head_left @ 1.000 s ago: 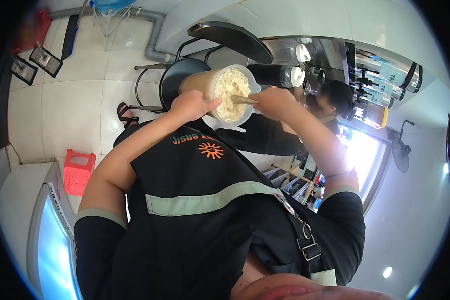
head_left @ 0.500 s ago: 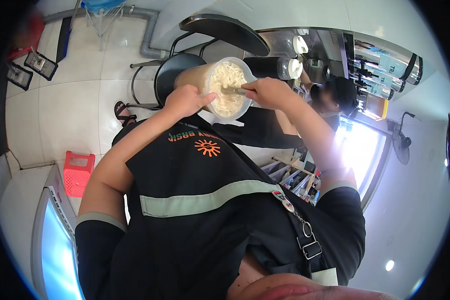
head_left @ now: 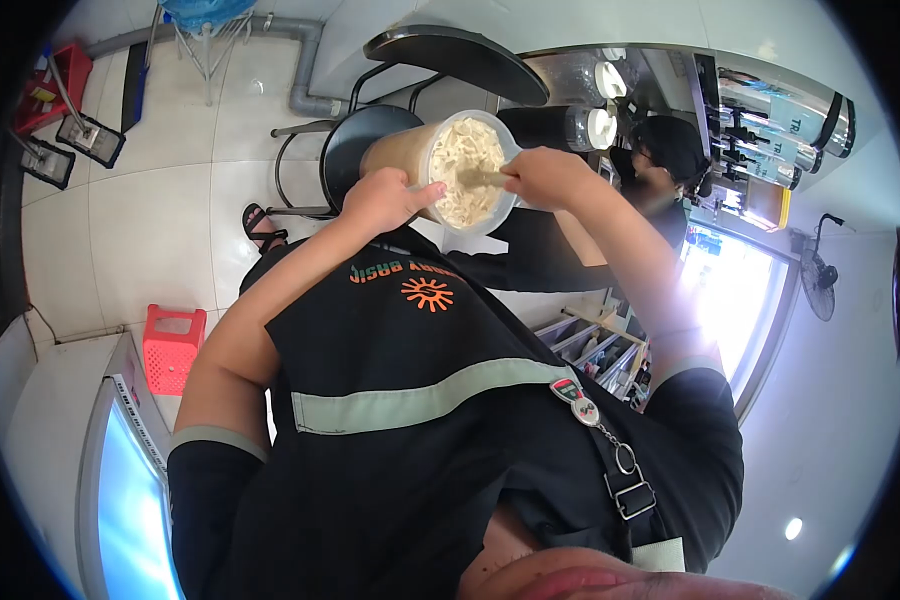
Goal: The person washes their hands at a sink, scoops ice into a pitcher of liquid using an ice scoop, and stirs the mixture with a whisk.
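A tall translucent plastic container [head_left: 400, 152] is tilted with its mouth towards me. Pale, pulpy strips or shreds [head_left: 467, 150] fill it close to the rim. My left hand [head_left: 385, 200] grips its lower side, thumb over the rim and the other fingers mostly hidden behind. My right hand [head_left: 545, 180] is closed around the handle of a stirring utensil [head_left: 482, 179]. The utensil's far end is buried in the shreds, so I cannot tell whether it is a spoon or a paddle. A black stool seat [head_left: 355, 145] lies behind the container.
A co-worker in a black cap [head_left: 670, 150] is close by at a counter, beside white-lidded jugs [head_left: 600, 128]. A black chair back [head_left: 450, 62] rises beyond the container. A red plastic stool [head_left: 173, 350] and a lit display cabinet [head_left: 130, 500] are on the left.
The utensil has shifted within the shreds, with my right hand still on it. My left hand keeps its hold on the container. The whole view has shifted slightly; the co-worker's head has turned.
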Motion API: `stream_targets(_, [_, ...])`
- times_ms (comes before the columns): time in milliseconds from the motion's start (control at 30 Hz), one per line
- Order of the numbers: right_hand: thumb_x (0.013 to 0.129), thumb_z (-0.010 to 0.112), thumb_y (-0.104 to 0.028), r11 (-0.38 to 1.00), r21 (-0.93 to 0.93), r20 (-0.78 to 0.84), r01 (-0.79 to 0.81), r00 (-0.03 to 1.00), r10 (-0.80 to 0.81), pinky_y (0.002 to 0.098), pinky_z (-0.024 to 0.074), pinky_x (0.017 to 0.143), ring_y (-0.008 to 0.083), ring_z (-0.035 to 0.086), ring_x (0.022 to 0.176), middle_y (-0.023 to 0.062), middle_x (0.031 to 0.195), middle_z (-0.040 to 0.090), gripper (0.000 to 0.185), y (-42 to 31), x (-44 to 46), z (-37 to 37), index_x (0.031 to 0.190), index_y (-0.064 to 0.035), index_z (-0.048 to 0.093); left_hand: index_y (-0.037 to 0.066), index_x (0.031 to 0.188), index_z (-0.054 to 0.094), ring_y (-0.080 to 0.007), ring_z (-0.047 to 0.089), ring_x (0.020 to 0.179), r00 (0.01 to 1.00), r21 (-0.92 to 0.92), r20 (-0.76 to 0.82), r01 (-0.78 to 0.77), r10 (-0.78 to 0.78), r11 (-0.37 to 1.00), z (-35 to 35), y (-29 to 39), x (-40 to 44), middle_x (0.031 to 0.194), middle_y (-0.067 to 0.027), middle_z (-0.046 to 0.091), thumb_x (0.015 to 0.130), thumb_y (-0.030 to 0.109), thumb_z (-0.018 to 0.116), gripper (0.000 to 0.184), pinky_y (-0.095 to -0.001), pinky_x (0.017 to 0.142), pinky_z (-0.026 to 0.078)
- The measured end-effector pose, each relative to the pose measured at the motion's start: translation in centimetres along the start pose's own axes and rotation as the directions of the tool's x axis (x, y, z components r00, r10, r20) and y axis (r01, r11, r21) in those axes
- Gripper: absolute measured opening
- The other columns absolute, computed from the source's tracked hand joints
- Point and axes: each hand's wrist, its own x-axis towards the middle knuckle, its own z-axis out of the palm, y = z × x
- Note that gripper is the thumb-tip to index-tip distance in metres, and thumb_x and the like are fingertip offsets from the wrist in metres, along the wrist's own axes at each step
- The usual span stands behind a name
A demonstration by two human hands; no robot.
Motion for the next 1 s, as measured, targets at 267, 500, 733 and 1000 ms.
stream_targets(267, [0.094, 0.057, -0.032, 0.999, 0.002, 0.027, 0.049, 0.998, -0.049, 0.0422, 0.0528, 0.084, 0.0293, 0.067, 0.099, 0.0089, 0.105, 0.071, 0.030, 0.0, -0.9, -1.2, 0.120, -0.0214, 0.069, -0.002, 0.076, 0.069, -0.0309, 0.069, 0.074, 1.000, 0.009, -0.018, -0.001, 0.001, 1.000, 0.2, 0.0, 0.1, 0.074, -0.0168, 0.069, 0.078, 0.072, 0.061, 0.074, -0.0413, 0.070, 0.053])
stream_targets(500, [0.094, 0.057, -0.030, 1.000, 0.011, -0.016, 0.003, 1.000, -0.003, 0.0416, 0.0527, 0.083, 0.0307, 0.067, 0.096, 0.0108, 0.103, 0.071, 0.031, -0.2, -0.8, -0.5, 0.120, -0.0199, 0.069, -0.002, 0.075, 0.069, -0.0309, 0.069, 0.074, 0.999, -0.007, -0.037, -0.018, 0.018, 1.000, 0.4, -0.2, 0.2, 0.074, -0.0176, 0.069, 0.078, 0.072, 0.061, 0.074, -0.0413, 0.070, 0.053])
stream_targets(733, [0.095, 0.055, -0.033, 0.998, 0.054, 0.009, 0.034, 0.999, -0.034, 0.0412, 0.0528, 0.087, 0.0296, 0.066, 0.103, 0.0093, 0.109, 0.071, 0.032, 0.1, -0.8, -0.3, 0.121, -0.0214, 0.069, -0.002, 0.073, 0.068, -0.0316, 0.069, 0.073, 1.000, 0.006, -0.021, -0.008, 0.008, 1.000, 0.2, -0.3, 0.2, 0.073, -0.0180, 0.068, 0.078, 0.073, 0.061, 0.075, -0.0413, 0.069, 0.053])
stream_targets(1000, [0.093, 0.057, -0.033, 0.991, 0.132, -0.067, -0.025, 0.997, 0.034, 0.0409, 0.0526, 0.086, 0.0296, 0.067, 0.102, 0.0103, 0.109, 0.071, 0.032, 0.3, -0.6, 0.1, 0.121, -0.0204, 0.069, -0.005, 0.073, 0.066, -0.0328, 0.066, 0.066, 0.999, -0.017, -0.026, -0.026, 0.025, 1.000, 0.5, -0.5, 0.4, 0.068, -0.0211, 0.065, 0.078, 0.069, 0.064, 0.074, -0.0414, 0.065, 0.052])
